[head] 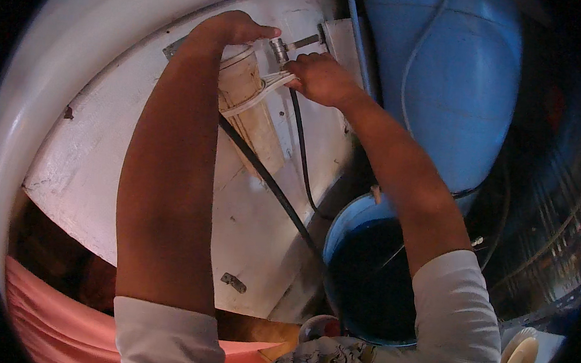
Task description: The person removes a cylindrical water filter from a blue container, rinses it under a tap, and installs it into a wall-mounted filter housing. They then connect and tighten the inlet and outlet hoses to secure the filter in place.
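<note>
A yellowed plastic filter housing (246, 88) is fixed to a white panel (168, 254) in front of me, with white cord or tubing (263, 95) looped around it. My left hand (239, 28) lies over the top of the housing, its thumb at the top of a metal fitting (278, 49); most of its fingers are hidden. My right hand (320, 77) has its fingers closed on the white loops, just below and right of the fitting. From beneath my right hand a thin black hose (299, 127) hangs down. A thicker black hose (266, 175) slants down from behind my left forearm.
A blue barrel (374, 269) with dark contents stands at lower right. A larger blue plastic container (453, 81) rises behind it. A white curved rim (55, 60) borders the left. Pink cloth (61, 317) lies at lower left, and a pale oval dish (520, 358) at lower right.
</note>
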A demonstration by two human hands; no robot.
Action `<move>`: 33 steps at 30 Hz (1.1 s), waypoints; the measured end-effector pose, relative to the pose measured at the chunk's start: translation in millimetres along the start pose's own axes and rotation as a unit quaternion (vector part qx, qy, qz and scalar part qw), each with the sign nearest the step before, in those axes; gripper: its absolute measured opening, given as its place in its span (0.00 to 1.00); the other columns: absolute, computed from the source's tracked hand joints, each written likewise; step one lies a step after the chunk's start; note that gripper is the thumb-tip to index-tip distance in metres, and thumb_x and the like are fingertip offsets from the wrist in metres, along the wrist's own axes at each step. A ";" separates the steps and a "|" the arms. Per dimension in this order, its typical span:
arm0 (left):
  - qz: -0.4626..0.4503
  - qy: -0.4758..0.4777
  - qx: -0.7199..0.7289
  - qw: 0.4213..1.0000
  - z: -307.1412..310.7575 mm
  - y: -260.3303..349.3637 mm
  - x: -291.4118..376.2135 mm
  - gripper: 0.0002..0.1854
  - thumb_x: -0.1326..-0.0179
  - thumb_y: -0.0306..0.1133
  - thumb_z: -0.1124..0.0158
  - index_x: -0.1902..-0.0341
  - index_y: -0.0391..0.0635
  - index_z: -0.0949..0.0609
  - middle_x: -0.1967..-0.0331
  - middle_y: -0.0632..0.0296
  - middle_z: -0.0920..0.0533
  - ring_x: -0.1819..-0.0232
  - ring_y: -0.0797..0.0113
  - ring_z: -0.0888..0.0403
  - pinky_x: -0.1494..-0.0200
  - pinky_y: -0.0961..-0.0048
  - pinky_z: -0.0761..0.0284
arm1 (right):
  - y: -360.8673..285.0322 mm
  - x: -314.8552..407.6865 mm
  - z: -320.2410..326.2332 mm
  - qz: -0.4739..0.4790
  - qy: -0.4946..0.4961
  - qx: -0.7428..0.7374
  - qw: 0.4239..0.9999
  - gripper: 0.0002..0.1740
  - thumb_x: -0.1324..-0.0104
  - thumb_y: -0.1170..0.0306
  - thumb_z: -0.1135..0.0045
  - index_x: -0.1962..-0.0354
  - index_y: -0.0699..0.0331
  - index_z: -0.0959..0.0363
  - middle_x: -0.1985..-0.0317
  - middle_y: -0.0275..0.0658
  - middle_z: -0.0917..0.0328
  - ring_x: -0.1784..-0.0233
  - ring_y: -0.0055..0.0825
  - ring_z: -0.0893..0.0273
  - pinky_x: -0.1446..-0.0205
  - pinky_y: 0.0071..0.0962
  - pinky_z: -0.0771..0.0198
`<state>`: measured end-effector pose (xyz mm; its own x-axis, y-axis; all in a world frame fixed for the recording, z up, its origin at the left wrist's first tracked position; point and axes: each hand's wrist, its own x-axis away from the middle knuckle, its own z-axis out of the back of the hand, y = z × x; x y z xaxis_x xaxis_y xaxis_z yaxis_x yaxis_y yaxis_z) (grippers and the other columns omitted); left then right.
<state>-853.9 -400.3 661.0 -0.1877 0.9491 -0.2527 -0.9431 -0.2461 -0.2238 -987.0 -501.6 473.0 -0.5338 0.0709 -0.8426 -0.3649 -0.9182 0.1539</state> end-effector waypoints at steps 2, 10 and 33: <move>0.016 -0.017 -0.058 0.998 -2.7 1.4 -11.8 0.55 0.56 0.82 0.40 0.51 0.34 0.15 0.48 0.44 0.17 0.44 0.49 0.21 0.39 0.54 0.30 | -6.2 -6.9 -0.3 -0.002 -0.022 0.012 1.000 0.16 0.40 0.59 0.41 0.58 0.57 0.19 0.64 0.44 0.17 0.59 0.43 0.17 0.52 0.45 0.24; 0.059 -0.097 -0.115 0.987 -8.4 17.7 -22.7 0.35 0.55 0.59 0.25 0.47 0.47 0.14 0.45 0.51 0.16 0.42 0.49 0.19 0.40 0.55 0.25 | -35.0 -26.1 -3.3 -0.111 -0.068 -0.008 0.991 0.15 0.49 0.65 0.39 0.63 0.55 0.16 0.70 0.45 0.16 0.63 0.44 0.15 0.58 0.45 0.19; 0.145 -0.034 -0.242 0.959 -35.4 29.5 -26.3 0.22 0.42 0.50 0.31 0.46 0.54 0.15 0.45 0.61 0.16 0.42 0.57 0.18 0.43 0.56 0.22 | -49.2 -26.4 14.0 -0.149 -0.205 -0.079 0.964 0.20 0.38 0.52 0.42 0.63 0.61 0.15 0.61 0.44 0.14 0.56 0.42 0.14 0.53 0.42 0.19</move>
<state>-867.1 -439.5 627.7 -0.4557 0.8334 -0.3126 -0.6141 -0.5486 -0.5673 -965.6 -452.8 494.9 -0.6915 0.4588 -0.5580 -0.4456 -0.8789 -0.1704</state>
